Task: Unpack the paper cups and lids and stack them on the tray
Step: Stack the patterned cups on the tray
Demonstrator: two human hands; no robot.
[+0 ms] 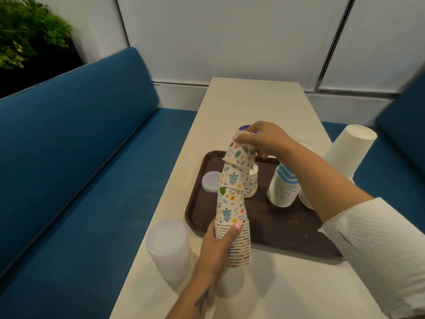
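Left hand [222, 241] grips the base of an inverted patterned cup stack [232, 212] held above the desk [248, 102] at the tray's [287, 229] near edge; right hand [264, 139], fingers curled, pinches the tilted top cup [240, 155]

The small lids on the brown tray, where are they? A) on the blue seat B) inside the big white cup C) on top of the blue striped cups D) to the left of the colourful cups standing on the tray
D: the small stack of lids lies on the tray near its left edge, left of the colourful cups standing there.
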